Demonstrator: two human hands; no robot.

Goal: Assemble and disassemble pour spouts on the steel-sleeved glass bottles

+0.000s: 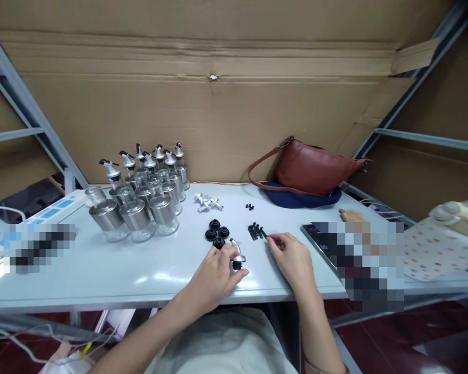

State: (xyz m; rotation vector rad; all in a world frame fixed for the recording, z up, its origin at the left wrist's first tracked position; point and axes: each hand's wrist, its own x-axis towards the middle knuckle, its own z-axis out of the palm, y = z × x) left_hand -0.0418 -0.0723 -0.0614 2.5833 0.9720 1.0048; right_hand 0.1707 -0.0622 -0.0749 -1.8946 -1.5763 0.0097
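Near the front of the table my left hand (214, 272) is closed around a bottle pourer (237, 258), with a silver spout pointing up and a ribbed black stopper below. To its right, my right hand (292, 257) pinches one small black flap (263, 233) at the edge of a group of similar black flaps (254, 231). Several round black stoppers (214, 225) lie just beyond my left hand. Farther back are a little pile of silver spouts (208, 202) and some tiny black pieces (250, 206).
Glass bottles with steel bands (134, 214) stand at the left, the rear ones fitted with pourers. At the back right a brown leather bag (315, 167) rests on a dark blue cap (296, 197). A phone (323, 244), partly blurred, and a white power strip (58, 205) flank the table.
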